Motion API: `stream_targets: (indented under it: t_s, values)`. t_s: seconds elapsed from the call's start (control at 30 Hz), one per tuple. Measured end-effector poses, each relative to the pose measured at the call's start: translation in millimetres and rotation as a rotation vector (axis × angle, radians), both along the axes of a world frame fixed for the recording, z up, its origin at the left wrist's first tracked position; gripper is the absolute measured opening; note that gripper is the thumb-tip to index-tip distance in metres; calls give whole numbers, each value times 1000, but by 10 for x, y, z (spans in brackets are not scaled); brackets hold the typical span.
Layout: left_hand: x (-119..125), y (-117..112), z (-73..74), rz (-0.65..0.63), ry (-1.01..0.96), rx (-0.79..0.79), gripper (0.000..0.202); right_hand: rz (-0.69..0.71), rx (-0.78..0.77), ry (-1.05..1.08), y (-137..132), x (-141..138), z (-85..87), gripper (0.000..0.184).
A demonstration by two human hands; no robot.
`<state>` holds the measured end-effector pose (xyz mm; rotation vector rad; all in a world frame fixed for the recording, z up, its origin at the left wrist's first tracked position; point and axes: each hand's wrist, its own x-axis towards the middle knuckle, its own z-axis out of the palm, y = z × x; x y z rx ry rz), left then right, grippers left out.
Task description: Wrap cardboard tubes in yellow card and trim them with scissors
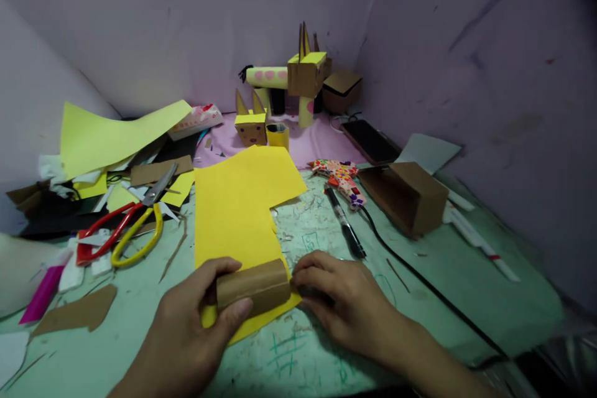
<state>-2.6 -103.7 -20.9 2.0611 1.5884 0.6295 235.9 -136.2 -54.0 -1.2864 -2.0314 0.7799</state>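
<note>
A short brown cardboard tube lies crosswise over the lower part of a yellow paper sheet. My left hand is closed around the tube's left end, thumb in front and fingers behind. At the tube's right end, my right hand has its fingers pinched together at the lower right corner of the yellow paper; the fingertips are partly hidden. The sheet has a stepped cut-out on its right side and lies on the green table.
Left are red-and-yellow scissors, paper scraps and a magenta tube. Right are a black marker, a patterned glue gun with its cord, an open cardboard box and a phone. Cardboard animal figures stand behind.
</note>
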Motion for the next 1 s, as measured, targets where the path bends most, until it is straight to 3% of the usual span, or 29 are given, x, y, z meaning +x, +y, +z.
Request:
stream_targets:
  t_s: [0.1,0.23,0.4,0.73,1.0]
  values:
    - [5,-65,-147,-12,38,-44,29,-3,36,47,13,-14,-20,12]
    - [-3,-53,-202,65,64,-17,35,-14,53,68,17,-25,-14,4]
    - [-58,-53,-223,-37,97,26,33,-15,53,37,18,-13,-6,3]
    - [-25,-119,-237,67,6,1,39,-46,35,44,8,-7,14,8]
    - [47,-77,-177,-39,20,52,30,-3,43,68,-16,11,30,17]
